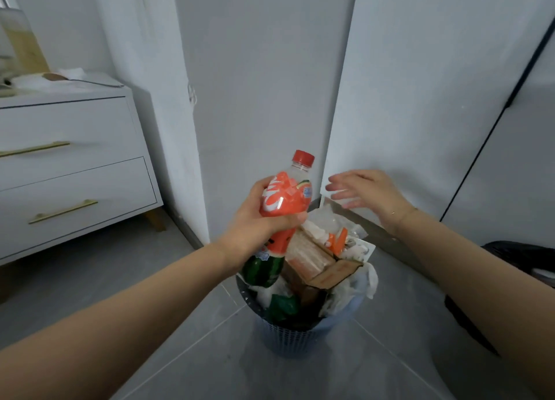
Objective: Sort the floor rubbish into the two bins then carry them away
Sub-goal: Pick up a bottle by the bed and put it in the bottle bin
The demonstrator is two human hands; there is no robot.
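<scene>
Bottle (285, 207), cap toward frame top, near upright, gripped by left hand (255, 219) above full bin (300, 333); right hand (369, 195) spread, beside it.

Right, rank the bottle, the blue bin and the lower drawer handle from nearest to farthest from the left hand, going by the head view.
1. Bottle: gripped in the left hand.
2. Blue bin: just below, to its right.
3. Lower drawer handle: far left, on the dresser.

Bin (295, 336) on floor at center, bottle (280, 216) above its 11 o'clock rim, drawer unit (69, 165) at 9 o'clock, second bin (522, 258) at 3 o'clock.
</scene>
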